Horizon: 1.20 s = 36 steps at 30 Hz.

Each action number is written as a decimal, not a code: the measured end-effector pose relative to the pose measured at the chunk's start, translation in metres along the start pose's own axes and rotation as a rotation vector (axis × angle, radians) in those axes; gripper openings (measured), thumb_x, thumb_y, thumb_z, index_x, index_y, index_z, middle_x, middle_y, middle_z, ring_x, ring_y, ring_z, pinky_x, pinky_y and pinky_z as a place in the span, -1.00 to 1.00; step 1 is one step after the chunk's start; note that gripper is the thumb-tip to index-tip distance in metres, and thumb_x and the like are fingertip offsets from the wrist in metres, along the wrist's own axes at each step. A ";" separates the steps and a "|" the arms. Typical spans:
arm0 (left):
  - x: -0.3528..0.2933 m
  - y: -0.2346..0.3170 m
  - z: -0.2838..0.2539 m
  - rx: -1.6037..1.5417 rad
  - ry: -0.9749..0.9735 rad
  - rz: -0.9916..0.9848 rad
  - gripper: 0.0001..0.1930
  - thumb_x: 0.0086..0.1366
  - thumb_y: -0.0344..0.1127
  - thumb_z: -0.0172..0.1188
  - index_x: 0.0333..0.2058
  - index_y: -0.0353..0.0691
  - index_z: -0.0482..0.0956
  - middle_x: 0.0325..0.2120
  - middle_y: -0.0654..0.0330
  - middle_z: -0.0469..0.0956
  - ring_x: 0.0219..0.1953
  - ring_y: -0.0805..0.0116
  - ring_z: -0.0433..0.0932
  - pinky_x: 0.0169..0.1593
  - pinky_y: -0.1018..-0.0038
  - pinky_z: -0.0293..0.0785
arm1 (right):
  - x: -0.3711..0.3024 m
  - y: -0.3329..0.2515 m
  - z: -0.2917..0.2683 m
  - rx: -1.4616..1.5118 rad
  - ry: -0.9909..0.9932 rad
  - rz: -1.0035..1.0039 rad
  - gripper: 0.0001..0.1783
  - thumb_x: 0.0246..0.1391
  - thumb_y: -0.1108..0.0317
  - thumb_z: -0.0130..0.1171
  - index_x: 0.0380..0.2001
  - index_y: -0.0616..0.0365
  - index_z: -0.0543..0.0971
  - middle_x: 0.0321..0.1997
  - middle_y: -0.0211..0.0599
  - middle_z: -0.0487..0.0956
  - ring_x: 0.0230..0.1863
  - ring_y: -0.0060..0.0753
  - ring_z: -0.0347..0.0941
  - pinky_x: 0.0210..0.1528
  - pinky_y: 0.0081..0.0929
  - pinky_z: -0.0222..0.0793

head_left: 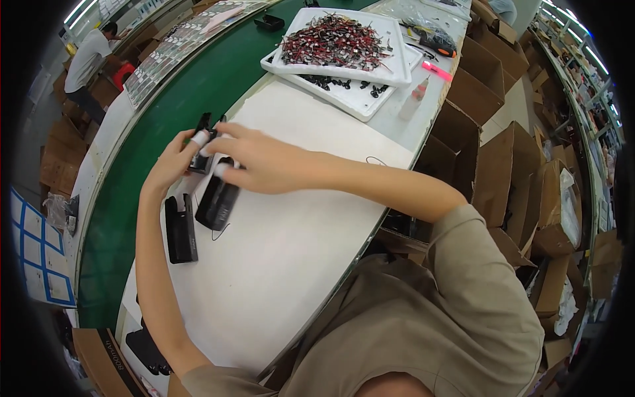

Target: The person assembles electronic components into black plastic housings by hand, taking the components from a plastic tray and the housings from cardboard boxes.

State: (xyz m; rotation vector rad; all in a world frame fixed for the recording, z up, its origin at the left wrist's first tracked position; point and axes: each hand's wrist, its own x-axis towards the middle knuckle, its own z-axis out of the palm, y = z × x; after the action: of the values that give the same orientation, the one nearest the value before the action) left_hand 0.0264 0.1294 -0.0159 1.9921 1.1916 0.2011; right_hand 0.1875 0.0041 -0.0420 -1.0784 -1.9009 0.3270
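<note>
My left hand (173, 162) is closed around a black plastic casing (198, 163) at the far left of the white work surface. Over the same casing reaches my right hand (254, 157), its fingers bent and smeared by motion, so its grip is unclear. White covers sit on some of my fingertips. Just below my right thumb lies a second black casing (217, 205), slightly tilted. A third, open-looking black casing (181, 231) rests beside it, nearer to me. A thin dark wire (221, 233) curls next to the second casing.
A white foam tray (401, 69) heaped with red and black wired parts stands on another tray (357, 109) at the back. Beside them are a clear bottle (415, 98) and a pink object (436, 71). A green belt (122, 192) runs along the left; cardboard boxes (506, 178) line the right.
</note>
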 end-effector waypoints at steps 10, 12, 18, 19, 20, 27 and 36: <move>0.019 0.010 0.040 0.420 0.405 0.232 -0.52 -0.15 -0.12 0.14 -0.28 -0.35 0.36 -0.40 -0.04 0.47 -0.32 0.04 0.47 -0.24 0.29 0.37 | -0.246 0.047 -0.129 -0.113 0.461 0.629 -0.90 -0.22 0.44 -0.03 -0.63 0.27 0.39 -0.74 -0.31 0.32 -0.67 -0.61 0.15 -0.63 -0.55 0.12; 0.011 0.026 0.039 0.324 0.379 0.226 -0.48 -0.12 -0.12 0.16 -0.22 -0.37 0.35 -0.44 -0.05 0.46 -0.38 0.13 0.48 -0.28 0.33 0.37 | -0.276 0.079 -0.134 -0.438 -0.378 0.902 -0.75 -0.21 0.26 0.11 -0.46 0.22 0.47 -0.54 -0.12 0.49 -0.43 -0.24 0.44 -0.36 -0.38 0.34; 0.003 0.061 0.079 0.579 0.533 0.561 -0.47 -0.22 -0.15 0.23 -0.24 -0.30 0.37 -0.37 0.03 0.43 -0.28 0.12 0.41 -0.24 0.33 0.28 | -0.308 0.187 -0.089 -0.388 -1.227 0.787 0.07 -0.47 -0.06 0.33 0.17 0.00 0.09 0.12 0.18 0.15 0.10 0.12 0.16 0.07 -0.25 0.19; 0.000 0.059 0.081 0.547 0.545 0.592 -0.48 -0.23 -0.18 0.24 -0.24 -0.32 0.38 -0.39 0.02 0.44 -0.30 0.10 0.42 -0.24 0.32 0.30 | -0.306 0.197 -0.083 -0.394 -1.218 0.786 0.07 -0.47 -0.06 0.34 0.17 -0.01 0.09 0.12 0.18 0.14 0.10 0.12 0.16 0.07 -0.25 0.19; -0.006 0.054 0.080 0.507 0.539 0.553 -0.48 -0.23 -0.19 0.24 -0.24 -0.32 0.38 -0.40 0.01 0.45 -0.31 0.08 0.43 -0.24 0.31 0.32 | -0.294 0.208 -0.076 -0.402 -1.212 0.769 0.08 -0.48 -0.06 0.34 0.17 -0.01 0.08 0.12 0.19 0.14 0.10 0.12 0.16 0.07 -0.25 0.19; 0.002 0.048 0.083 0.362 0.470 0.438 -0.48 -0.24 -0.24 0.22 -0.24 -0.35 0.37 -0.43 -0.02 0.47 -0.36 0.04 0.46 -0.26 0.29 0.38 | -0.277 0.255 -0.076 -0.442 -1.169 0.818 0.11 -0.50 -0.07 0.34 0.18 -0.02 0.06 0.13 0.22 0.10 0.10 0.14 0.15 0.07 -0.25 0.18; 0.002 0.047 0.089 0.529 0.531 0.440 -0.38 -0.29 -0.25 0.24 -0.15 -0.33 0.34 -0.44 0.07 0.40 -0.38 0.11 0.42 -0.31 0.30 0.35 | -0.320 0.252 -0.075 -0.411 -1.169 1.001 0.14 -0.52 -0.07 0.35 0.19 -0.03 0.02 0.15 0.26 0.04 0.10 0.17 0.14 0.08 -0.24 0.17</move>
State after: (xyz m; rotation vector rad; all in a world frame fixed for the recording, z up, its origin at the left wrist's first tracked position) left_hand 0.1032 0.0708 -0.0439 2.7732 1.1814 0.7377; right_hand 0.4560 -0.1152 -0.3337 -2.4573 -2.2272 1.4112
